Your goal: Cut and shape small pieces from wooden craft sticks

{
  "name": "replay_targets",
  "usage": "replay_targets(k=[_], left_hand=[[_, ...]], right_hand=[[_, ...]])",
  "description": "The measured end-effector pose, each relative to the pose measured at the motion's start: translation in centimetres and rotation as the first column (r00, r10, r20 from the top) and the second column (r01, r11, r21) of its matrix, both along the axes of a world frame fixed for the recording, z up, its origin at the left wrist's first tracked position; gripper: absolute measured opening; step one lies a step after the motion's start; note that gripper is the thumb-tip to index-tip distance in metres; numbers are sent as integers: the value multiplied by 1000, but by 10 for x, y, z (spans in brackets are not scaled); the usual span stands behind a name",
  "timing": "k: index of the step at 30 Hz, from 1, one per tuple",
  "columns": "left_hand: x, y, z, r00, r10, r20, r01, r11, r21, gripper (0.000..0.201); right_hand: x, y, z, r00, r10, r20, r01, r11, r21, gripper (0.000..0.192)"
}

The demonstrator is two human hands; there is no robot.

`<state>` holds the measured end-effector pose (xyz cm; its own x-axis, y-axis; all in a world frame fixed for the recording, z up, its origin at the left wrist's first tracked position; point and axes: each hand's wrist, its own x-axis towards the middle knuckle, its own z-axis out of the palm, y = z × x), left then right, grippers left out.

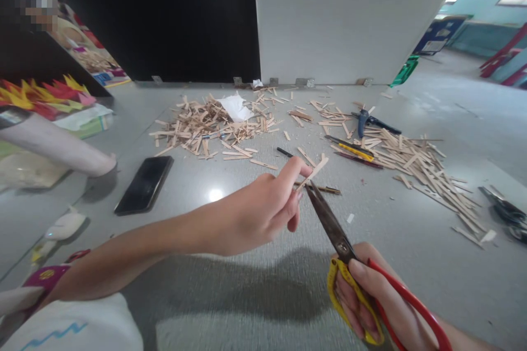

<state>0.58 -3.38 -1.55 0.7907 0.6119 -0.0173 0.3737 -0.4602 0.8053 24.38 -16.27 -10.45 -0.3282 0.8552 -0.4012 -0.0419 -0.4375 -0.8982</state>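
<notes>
**Scissors at a wooden stick, with heaps of sticks on the grey surface**

The left hand pinches a thin, pale wooden craft stick between thumb and forefinger, holding it tilted above the grey surface. The right hand grips a pair of dark-bladed scissors with one yellow-wrapped and one red handle, its fingers threaded through the loops; the blade tips meet the lower end of the stick just beside the left fingertips. Whether the blades have bitten into the wood is hard to tell at this angle — they look nearly closed.

Much seems already cut: a wide heap of short wooden offcuts lies far ahead, while a spread of longer, whole sticks lies to the right — so plenty appears left. A blue glue gun and a yellow-and-black tool rest between the piles. A black phone lies to the left, near another person's arm.
</notes>
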Motion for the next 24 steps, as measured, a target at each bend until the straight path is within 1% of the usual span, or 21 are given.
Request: replay_targets(k=[2,4,6,9,12,18,21,24], left_hand=[[1,-1,-2,1000,21,20,-20,1000,-20,12],[4,-3,-7,999,37,35,-36,999,-32,14],[6,-3,-11,998,45,49,-44,998,-35,15],[8,-3,-14,997,49,62,-48,999,-20,13],[9,-2,-14,997,39,61,-39,999,-7,10],[10,1,-12,998,20,55,-18,999,-39,9],[8,3,-12,998,13,58,-11,999,-46,10],[5,8,-9,996,-10,85,13,999,-37,6]], right_hand=[[-2,1,2,999,-8,31,9,1000,-14,67],[-5,3,2,999,31,31,-31,999,-13,73],[-8,4,1,997,70,30,-70,997,14,78],[-10,3,-2,998,27,53,-27,1000,-1,79],[-13,2,-5,998,-27,54,28,1000,-15,77],[-17,5,-5,997,-46,56,46,999,-7,77],[-15,7,-3,998,-35,61,35,999,3,78],[-11,9,0,998,1,57,-1,1000,-2,79]])
